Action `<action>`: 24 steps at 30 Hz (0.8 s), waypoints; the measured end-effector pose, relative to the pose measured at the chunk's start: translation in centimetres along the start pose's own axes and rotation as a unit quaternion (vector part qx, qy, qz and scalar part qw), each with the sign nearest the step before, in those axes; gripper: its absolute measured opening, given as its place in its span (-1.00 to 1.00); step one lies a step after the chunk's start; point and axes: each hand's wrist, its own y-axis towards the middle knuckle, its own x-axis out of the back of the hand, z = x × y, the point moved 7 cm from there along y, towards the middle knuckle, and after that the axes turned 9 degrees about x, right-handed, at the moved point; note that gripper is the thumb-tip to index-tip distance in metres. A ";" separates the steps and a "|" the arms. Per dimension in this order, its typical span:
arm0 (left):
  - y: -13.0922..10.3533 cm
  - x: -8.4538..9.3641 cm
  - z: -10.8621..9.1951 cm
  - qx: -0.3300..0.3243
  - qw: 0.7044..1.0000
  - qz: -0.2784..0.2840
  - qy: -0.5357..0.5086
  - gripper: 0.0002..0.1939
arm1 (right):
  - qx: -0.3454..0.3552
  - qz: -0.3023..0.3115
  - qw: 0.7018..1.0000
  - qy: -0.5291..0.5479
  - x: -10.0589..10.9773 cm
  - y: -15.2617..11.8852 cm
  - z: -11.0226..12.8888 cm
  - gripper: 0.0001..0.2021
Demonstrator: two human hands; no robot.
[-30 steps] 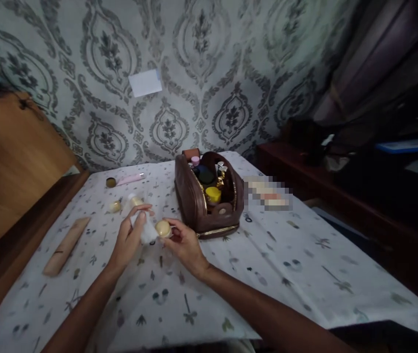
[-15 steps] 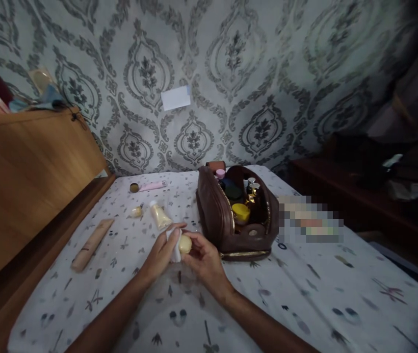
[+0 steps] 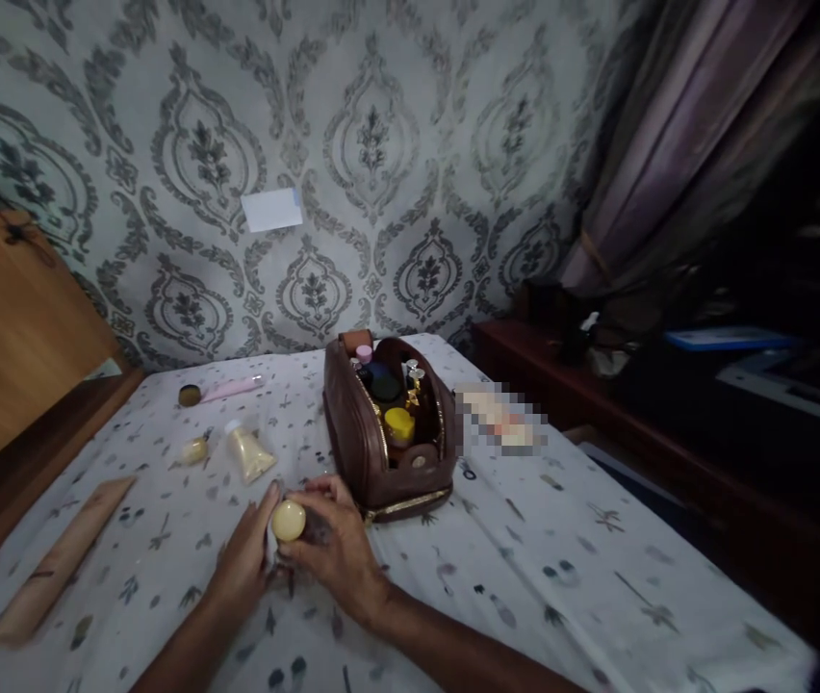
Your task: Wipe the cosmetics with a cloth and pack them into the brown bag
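Observation:
My right hand [image 3: 342, 547] pinches a small round cream-yellow jar [image 3: 289, 521] between thumb and fingers, its flat round face turned toward me. On the jar's other side, my left hand [image 3: 243, 551] is closed on a white cloth [image 3: 271, 541] pressed against it; most of the cloth is hidden. Just beyond my right hand stands an open brown toiletry bag [image 3: 346, 423]. Inside it are a yellow-lidded jar [image 3: 399, 425], gold-and-clear bottles [image 3: 414, 383] and a pink cap [image 3: 365, 354]. Behind my left hand lies a cream tube with a white cap [image 3: 249, 452].
Left on the patterned sheet [image 3: 561, 616] are a long beige packet [image 3: 64, 563], a small yellowish item [image 3: 194, 449], a pink tube [image 3: 235, 388] and a dark round lid [image 3: 189, 395]. A wooden board [image 3: 20, 346] edges the left; a blurred-out item [image 3: 500, 419] lies right.
The view has swung right, so everything sits further left. The jar's round face has turned more toward me, and less of the white cloth shows. Both hands keep their hold.

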 end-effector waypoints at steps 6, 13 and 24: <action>0.1 0.6 0.3 0.028 1.000 0.006 -0.005 -0.52 | 0.023 0.032 0.999 0.000 -0.5 0.0 0.2 -0.42; -0.4 -1.3 0.3 0.099 0.989 0.041 -0.102 -0.46 | -0.037 -0.006 0.988 0.149 -0.2 0.4 -1.0 -0.63; 0.1 -1.5 -0.2 0.047 0.988 0.089 -0.115 -0.46 | -0.122 0.012 0.961 0.249 -1.9 0.2 -1.5 -0.59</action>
